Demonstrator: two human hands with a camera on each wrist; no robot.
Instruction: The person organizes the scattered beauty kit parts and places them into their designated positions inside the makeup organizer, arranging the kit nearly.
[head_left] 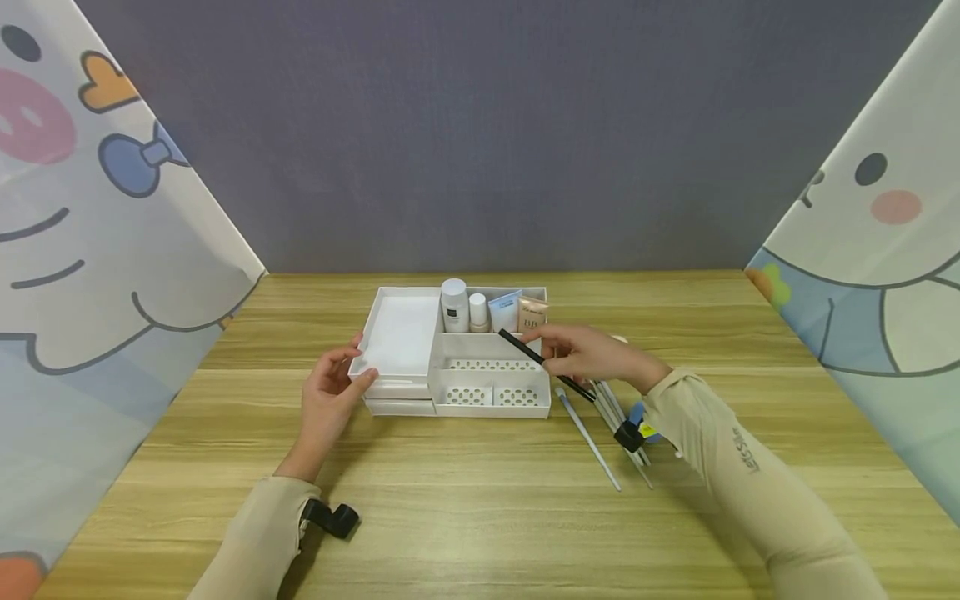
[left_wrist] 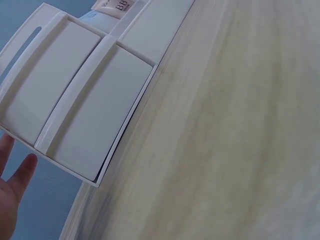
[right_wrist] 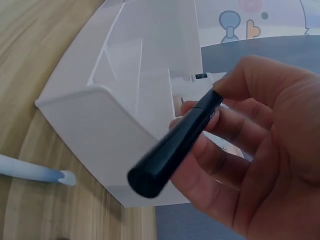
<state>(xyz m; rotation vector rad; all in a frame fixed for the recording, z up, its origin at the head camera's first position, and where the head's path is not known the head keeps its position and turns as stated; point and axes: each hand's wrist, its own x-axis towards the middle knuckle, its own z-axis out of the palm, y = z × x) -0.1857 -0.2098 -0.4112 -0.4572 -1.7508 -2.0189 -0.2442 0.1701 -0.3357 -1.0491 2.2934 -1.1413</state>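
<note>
My right hand [head_left: 573, 350] pinches a slim black capped cosmetic pen [right_wrist: 175, 145] between thumb and fingers, slanted over the right part of a white desktop organizer [head_left: 397, 333]. In the right wrist view, its wide end points toward the camera. My left hand [head_left: 330, 396] rests at the organizer's left front corner, fingers along the side and thumb at the front. Two drawer fronts [left_wrist: 95, 112] with curved handles show in the left wrist view. A white bottle [head_left: 454, 308], a smaller white-capped bottle [head_left: 477, 312], a blue-white tube [head_left: 505, 313] and a beige BB tube [head_left: 532, 313] stand in the back compartment.
A pale makeup brush [head_left: 588, 442] lies on the wooden table [head_left: 465, 517] right of the organizer. Several more thin sticks [head_left: 611, 404] and a blue item [head_left: 637, 412] lie partly under my right forearm. A grey partition [head_left: 495, 142] rises behind, with cartoon-printed panels [head_left: 885, 275] at both sides.
</note>
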